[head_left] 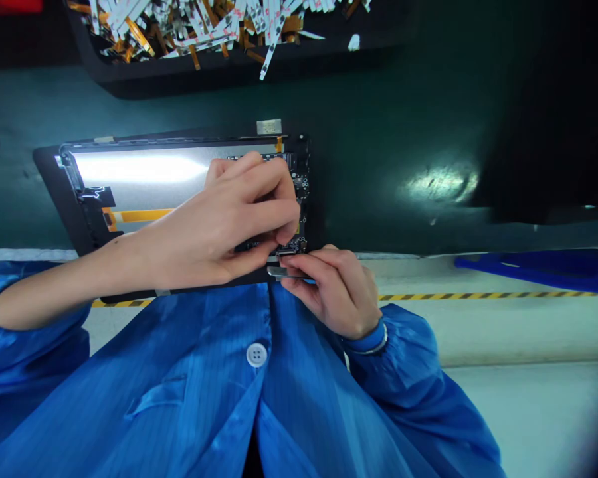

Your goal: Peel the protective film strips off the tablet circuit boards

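An opened tablet (144,176) lies on the dark green table, its silver back panel and orange flex cable showing. A circuit board (299,182) runs along its right end. My left hand (229,212) rests over the board with fingers curled, thumb and fingertips pinched at the board's near corner. Just below it, my right hand (329,285) is closed around metal tweezers (279,271), whose tip touches that same corner. What the left fingers pinch is too small to make out.
A black tray (219,66) heaped with white and orange flex strips stands at the back. A blue object (538,269) lies at the right by the table edge. Yellow-black tape (478,295) marks the floor below.
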`<state>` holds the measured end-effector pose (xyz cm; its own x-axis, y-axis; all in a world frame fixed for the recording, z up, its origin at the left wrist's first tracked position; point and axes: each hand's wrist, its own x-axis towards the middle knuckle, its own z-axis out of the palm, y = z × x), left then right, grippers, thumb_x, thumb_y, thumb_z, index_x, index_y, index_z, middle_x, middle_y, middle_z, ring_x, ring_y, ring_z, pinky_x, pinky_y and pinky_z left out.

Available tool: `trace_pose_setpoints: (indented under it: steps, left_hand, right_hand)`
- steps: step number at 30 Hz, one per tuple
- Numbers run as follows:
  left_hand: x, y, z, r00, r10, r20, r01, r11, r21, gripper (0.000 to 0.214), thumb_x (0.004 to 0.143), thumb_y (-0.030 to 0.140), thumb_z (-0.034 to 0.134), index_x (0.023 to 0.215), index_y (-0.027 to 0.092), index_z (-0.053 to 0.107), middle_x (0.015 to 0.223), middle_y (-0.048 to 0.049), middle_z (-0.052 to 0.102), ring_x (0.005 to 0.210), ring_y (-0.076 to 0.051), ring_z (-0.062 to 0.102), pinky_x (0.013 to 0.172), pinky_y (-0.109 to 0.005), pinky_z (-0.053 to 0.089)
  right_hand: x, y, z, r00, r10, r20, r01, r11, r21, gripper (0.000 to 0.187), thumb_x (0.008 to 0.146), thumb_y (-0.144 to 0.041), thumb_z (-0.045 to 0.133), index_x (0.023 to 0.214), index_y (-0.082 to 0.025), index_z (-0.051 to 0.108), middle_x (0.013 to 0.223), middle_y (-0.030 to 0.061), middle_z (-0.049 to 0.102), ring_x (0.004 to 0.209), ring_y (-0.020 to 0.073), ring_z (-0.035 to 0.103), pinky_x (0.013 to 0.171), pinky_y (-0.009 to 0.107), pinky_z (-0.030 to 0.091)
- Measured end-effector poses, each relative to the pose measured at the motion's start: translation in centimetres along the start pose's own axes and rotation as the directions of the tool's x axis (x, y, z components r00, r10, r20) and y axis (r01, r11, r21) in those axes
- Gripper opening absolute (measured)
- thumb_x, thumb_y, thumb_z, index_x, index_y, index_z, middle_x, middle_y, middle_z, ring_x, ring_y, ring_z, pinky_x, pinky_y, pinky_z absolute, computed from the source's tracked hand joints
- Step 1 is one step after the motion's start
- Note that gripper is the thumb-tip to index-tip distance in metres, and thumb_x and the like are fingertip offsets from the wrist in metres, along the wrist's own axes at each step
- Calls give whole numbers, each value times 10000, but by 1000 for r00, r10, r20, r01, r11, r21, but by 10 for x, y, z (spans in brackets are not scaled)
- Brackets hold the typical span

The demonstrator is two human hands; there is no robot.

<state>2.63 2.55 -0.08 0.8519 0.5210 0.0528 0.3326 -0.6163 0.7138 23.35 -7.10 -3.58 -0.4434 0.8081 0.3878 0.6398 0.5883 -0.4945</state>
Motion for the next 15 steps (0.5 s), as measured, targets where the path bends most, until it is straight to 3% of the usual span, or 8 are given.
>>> trace_pose_setpoints:
  steps: [6, 11, 15]
  left_hand:
    - [1, 0, 3, 1000, -4, -6, 4, 1000, 17, 146, 939, 119, 453, 908, 177, 583, 977, -76, 537, 902, -246, 513, 787, -417, 372]
    - [4, 0, 3, 1000, 4, 2, -4, 1000, 22, 133, 944, 135, 459, 897, 175, 577, 968, -70, 530, 889, -235, 514, 798, -412, 372]
    - [3, -1, 2, 1000, -9, 2, 9, 1000, 22, 135, 948, 143, 459, 912, 181, 583, 976, -75, 534, 894, -230, 504, 787, -403, 373]
  right_hand:
    - [-1, -1, 1, 1000, -21, -20, 20, 999, -44, 143, 963, -175, 568, 1089, -126, 615, 882, 63, 677, 745, 158, 631, 591, 263, 574]
    - [4, 5, -2, 996, -87, 34, 87, 996, 2, 133, 952, -152, 573, 1057, -121, 649, 878, 55, 670, 759, 154, 638, 610, 255, 574]
    - [4, 5, -3, 997, -70, 32, 69, 997, 19, 147, 947, -149, 578, 1074, -122, 646, 876, 60, 672, 749, 157, 642, 609, 258, 576]
